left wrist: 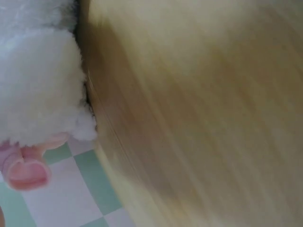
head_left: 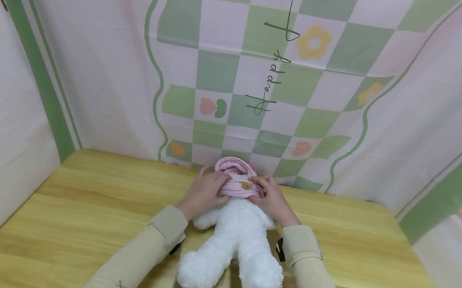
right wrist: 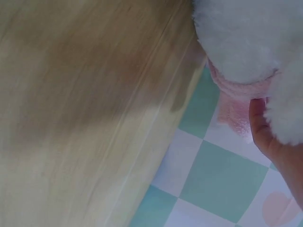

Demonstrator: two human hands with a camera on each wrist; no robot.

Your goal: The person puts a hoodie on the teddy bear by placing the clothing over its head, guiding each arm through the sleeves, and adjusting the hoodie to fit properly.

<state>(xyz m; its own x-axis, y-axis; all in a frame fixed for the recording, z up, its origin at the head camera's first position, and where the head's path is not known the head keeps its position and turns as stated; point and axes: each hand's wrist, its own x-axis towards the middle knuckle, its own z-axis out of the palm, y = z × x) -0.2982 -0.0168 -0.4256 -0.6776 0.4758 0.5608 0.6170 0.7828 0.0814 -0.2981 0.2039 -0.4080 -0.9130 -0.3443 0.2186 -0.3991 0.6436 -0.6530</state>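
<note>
A soft pink fabric band (head_left: 232, 189) with a small brown patch (head_left: 246, 186) sits at the head end of a fluffy white plush toy (head_left: 241, 222). Judging by its lie, the band is partly in place: its lower part crosses the fur, while a loop stands open beyond. It looks unsettled and not yet released; whether it fully encircles the head, I cannot tell.

The band lies between the hands: the left hand (head_left: 204, 190) pinches one side, the right hand (head_left: 272, 201) the other, thumbs nearer the body. The toy's legs point toward the person along the yellow wood-grain counter (head_left: 106, 230); beyond hangs a green-and-white checked cloth (head_left: 260, 80).
</note>
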